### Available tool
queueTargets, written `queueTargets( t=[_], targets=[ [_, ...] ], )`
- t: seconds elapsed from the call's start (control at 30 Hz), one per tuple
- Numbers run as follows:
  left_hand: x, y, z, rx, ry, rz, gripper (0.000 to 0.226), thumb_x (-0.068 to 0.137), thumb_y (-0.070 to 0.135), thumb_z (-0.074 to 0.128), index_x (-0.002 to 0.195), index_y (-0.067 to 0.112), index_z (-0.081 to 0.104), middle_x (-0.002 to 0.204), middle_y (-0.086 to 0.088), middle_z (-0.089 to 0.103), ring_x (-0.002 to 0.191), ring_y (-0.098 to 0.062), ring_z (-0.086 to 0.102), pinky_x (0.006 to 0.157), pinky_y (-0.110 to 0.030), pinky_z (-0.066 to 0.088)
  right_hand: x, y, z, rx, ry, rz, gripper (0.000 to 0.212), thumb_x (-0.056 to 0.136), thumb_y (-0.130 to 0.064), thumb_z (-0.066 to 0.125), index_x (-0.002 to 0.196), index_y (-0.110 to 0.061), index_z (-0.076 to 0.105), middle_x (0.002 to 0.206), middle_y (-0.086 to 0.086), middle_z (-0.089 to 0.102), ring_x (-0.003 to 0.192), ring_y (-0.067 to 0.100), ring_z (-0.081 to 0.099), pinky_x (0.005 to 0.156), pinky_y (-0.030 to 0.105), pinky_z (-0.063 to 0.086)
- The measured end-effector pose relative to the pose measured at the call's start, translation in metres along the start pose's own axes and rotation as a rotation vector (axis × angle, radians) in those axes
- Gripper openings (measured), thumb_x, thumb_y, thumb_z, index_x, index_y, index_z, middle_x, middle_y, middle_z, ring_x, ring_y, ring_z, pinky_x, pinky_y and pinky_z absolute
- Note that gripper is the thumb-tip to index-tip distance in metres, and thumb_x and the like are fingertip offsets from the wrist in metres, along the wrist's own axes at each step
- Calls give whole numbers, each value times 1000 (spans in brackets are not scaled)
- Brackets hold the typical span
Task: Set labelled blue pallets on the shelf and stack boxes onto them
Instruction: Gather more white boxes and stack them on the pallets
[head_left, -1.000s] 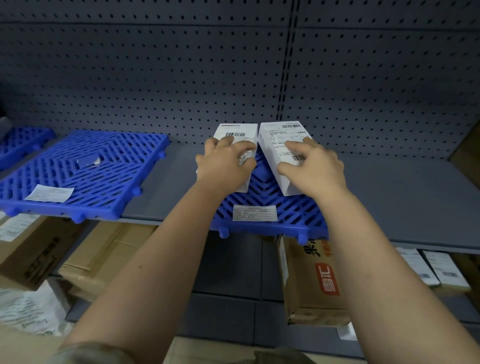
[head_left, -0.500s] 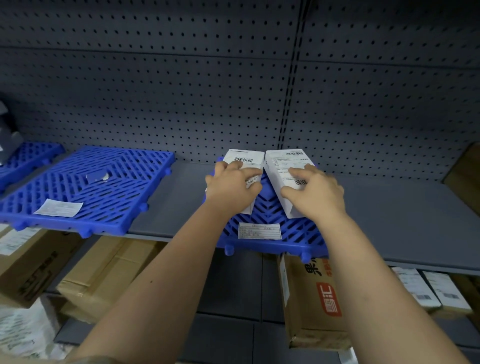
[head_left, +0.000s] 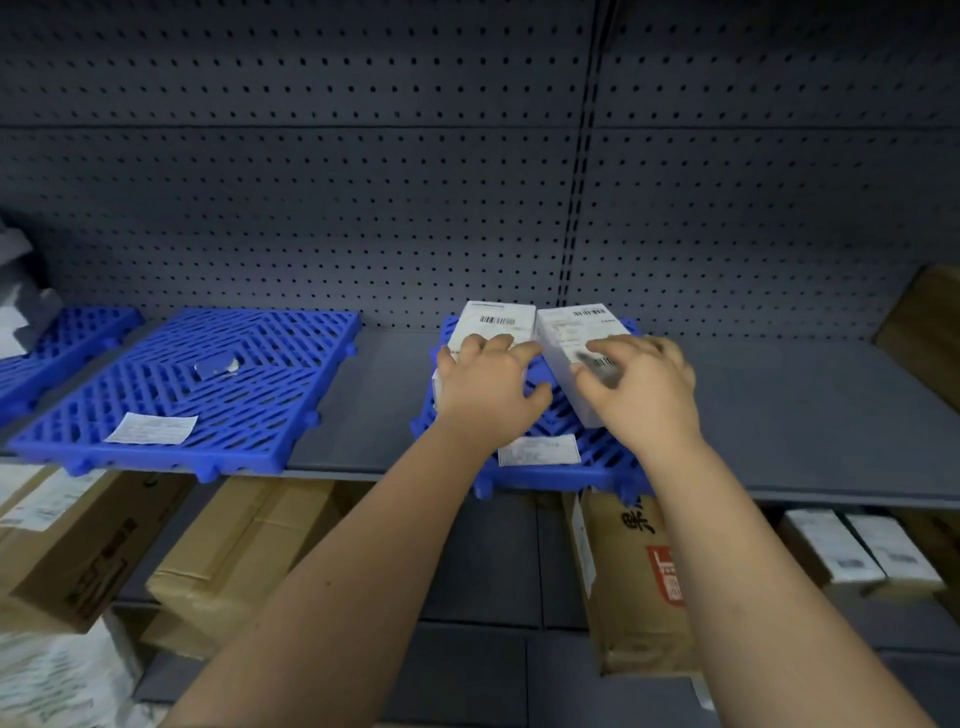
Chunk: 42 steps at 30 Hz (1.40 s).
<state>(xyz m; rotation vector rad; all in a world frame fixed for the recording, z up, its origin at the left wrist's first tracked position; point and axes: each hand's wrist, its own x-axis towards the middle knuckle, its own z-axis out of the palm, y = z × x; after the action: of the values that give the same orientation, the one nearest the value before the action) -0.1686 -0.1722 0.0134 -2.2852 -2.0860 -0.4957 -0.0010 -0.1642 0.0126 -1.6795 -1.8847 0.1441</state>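
Bearing barcode labels (head_left: 497, 320), two white boxes (head_left: 563, 340)

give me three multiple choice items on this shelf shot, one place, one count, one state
1. The left box under the left hand and the right box under the right hand lie on: A the bare shelf board; B a blue pallet; C a cardboard carton.
2. Blue pallets in view on the shelf: A one; B three; C five.
3. The two boxes are: A stacked; B standing on end; C lying flat, side by side.
1 B: the middle pallet shows blue around them.
2 B: middle pallet, left pallet, far-left pallet at the edge.
3 C: both show their broad top faces, neither on the other.
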Motion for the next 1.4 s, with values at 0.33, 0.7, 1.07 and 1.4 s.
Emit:
queueTargets(
  t=[0.33, 0.7, 1.07, 1.4],
  targets=[
    [-105, 52, 5, -150, 15, 285, 48, 85, 47, 54, 133, 39, 53, 140, 4, 51, 130, -25, 37, 105, -44, 27, -153, 23, -45, -145, 166, 128, 30, 80, -27, 68, 110, -21, 70, 113, 4, 68, 113, 34, 49, 93, 43, 39],
    [-218, 232, 29, -190, -195, 608, 50, 86, 47, 52, 135, 38, 48, 135, 5, 51, 124, -26, 37, 98, -45, 32, -336, 123, -158, -343, 197, 409, 40, 81, -23, 65, 121, -25, 63, 125, 1, 60, 119, 32, 44, 93, 43, 36],
    [-338, 526, 75, -385, -339, 746, 56, 88, 46, 55, 141, 33, 44, 138, -1, 51, 125, -28, 44, 101, -45, 39, -493, 316, -345, -462, 221, 588, 46, 84, -29, 64, 130, -29, 56, 134, -3, 54, 122, 26, 44, 97, 40, 34],
    [-320, 704, 102, -351, -260, 767, 55, 89, 45, 53, 141, 34, 42, 138, 1, 50, 127, -27, 39, 101, -43, 32, -489, 469, -437, -440, 252, 609, 47, 85, -27, 62, 131, -28, 55, 134, -2, 54, 122, 26, 43, 98, 43, 35]
  ],
)
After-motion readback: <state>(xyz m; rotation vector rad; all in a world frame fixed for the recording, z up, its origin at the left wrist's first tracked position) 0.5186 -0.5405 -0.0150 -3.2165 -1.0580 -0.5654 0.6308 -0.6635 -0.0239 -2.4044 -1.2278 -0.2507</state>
